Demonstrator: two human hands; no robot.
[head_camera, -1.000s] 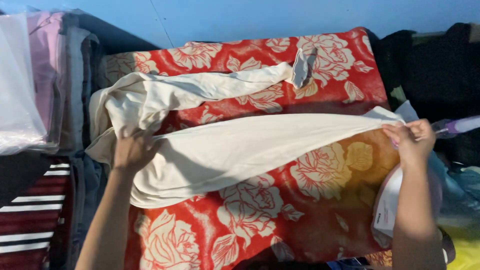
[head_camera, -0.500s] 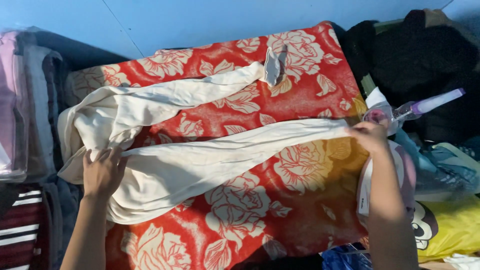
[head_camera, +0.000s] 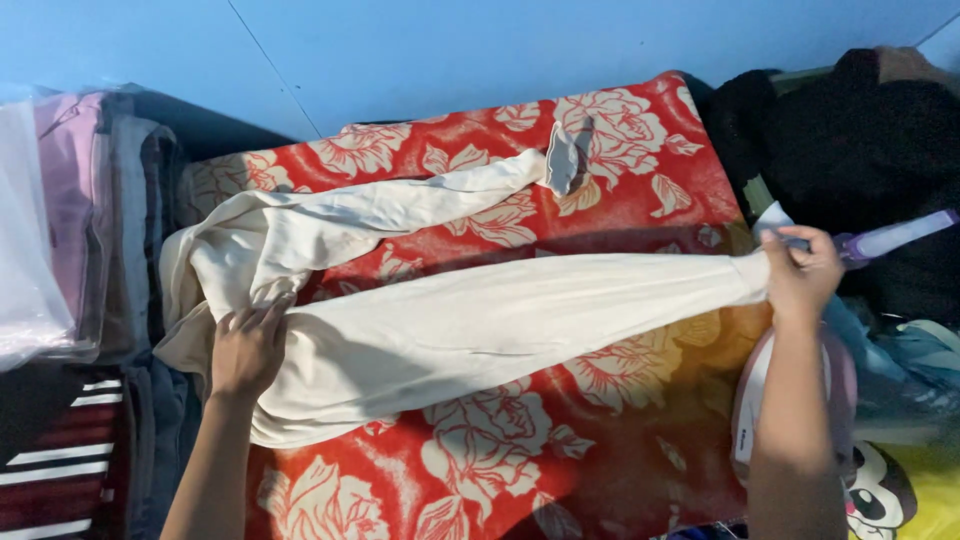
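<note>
Since earlier our right hand (head_camera: 800, 272) had pulled cream garment (head_camera: 500, 325) taut | pinching its right end | left hand (head_camera: 247, 350) lay flat, pinning it | soft, light, limp.

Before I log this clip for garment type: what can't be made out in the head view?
- Cream garment: its waist end lies bunched under the left hand, so its cut is unclear.
- Right hand: fingers cover the stretched end; the grip is hidden.
- Purple object: runs off the right edge; kind unclear.
- Folded pile: cut off by the left edge.
</note>
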